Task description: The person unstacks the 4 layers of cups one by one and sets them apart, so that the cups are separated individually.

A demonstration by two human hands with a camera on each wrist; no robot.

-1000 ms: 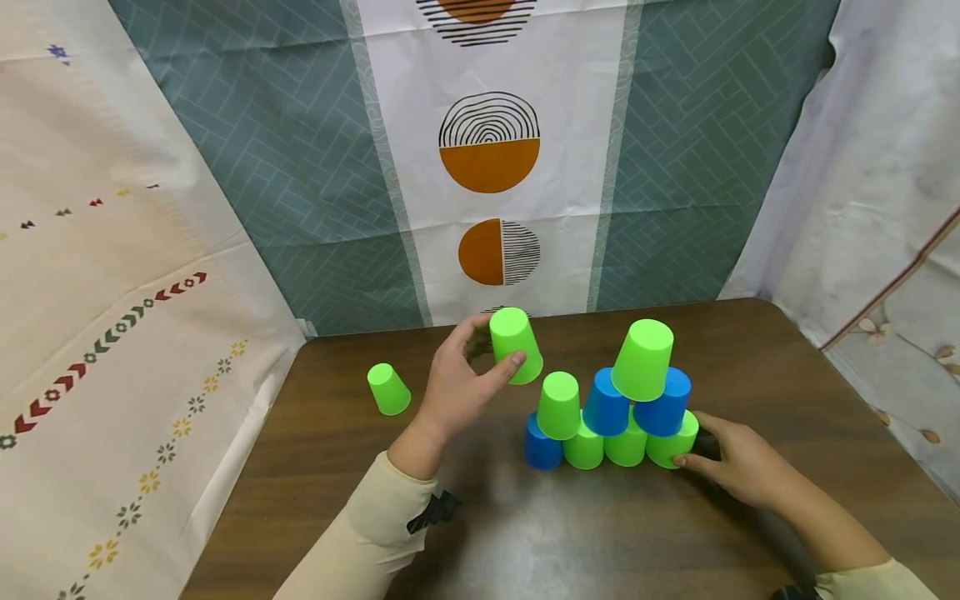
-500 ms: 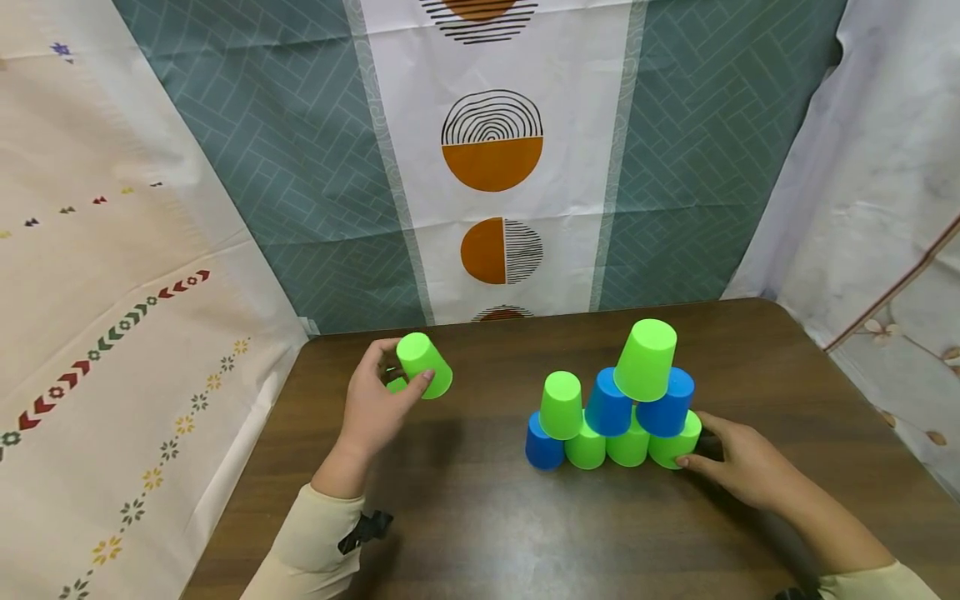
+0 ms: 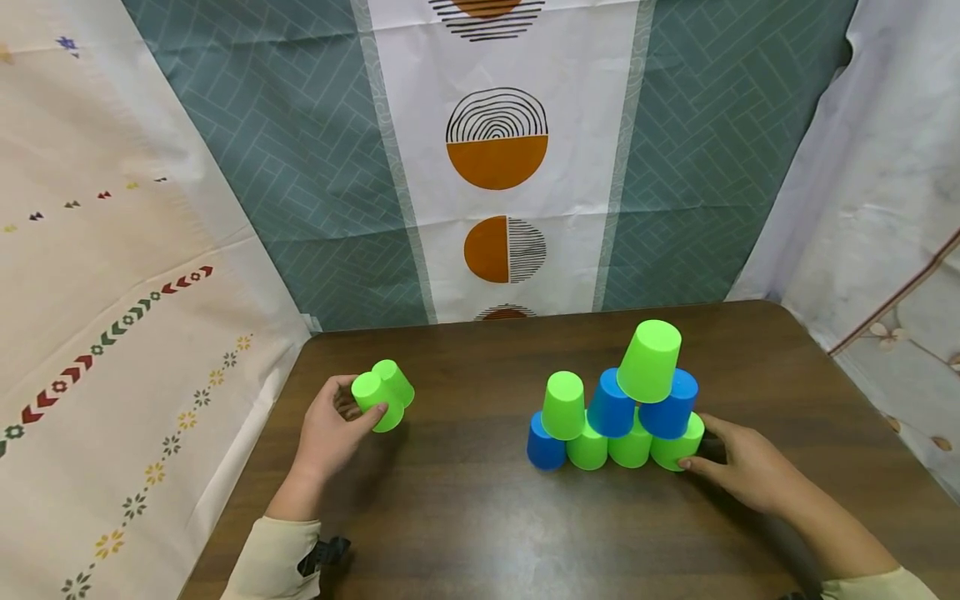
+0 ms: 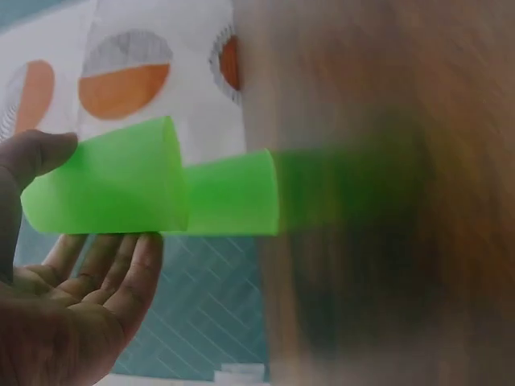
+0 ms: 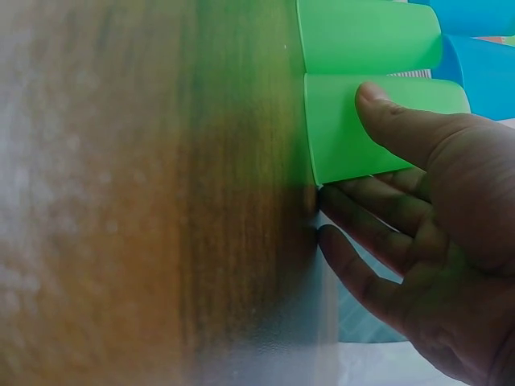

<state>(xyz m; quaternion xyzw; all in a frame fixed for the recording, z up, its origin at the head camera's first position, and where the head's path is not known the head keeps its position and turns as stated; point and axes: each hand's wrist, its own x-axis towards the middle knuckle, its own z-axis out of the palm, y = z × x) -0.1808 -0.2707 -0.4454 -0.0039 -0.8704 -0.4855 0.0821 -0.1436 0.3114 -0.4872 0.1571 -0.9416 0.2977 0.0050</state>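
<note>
My left hand (image 3: 326, 442) holds an upside-down green cup (image 3: 377, 406) between thumb and fingers. Just behind it, another green cup (image 3: 397, 383) stands mouth down on the table; the left wrist view has the held cup (image 4: 113, 181) overlapping this second cup (image 4: 233, 195). My right hand (image 3: 742, 467) grips the green cup (image 3: 675, 452) at the right end of a cup stack's bottom row, thumb on the near side. On that row stand a green cup (image 3: 562, 406) and two blue cups (image 3: 611, 408). One green cup (image 3: 650, 361) tops the blue pair.
The bottom row's left end is a blue cup (image 3: 545, 446), with green cups (image 3: 588, 451) beside it. Everything stands on a dark wooden table (image 3: 480, 517). A patterned cloth (image 3: 315, 167) hangs behind the table, with more cloth on both sides.
My left hand has carried the green cup leftward from beside the stack and down to the lone green cup. My right hand stays at the bottom-right cup, and the stack is unchanged.
</note>
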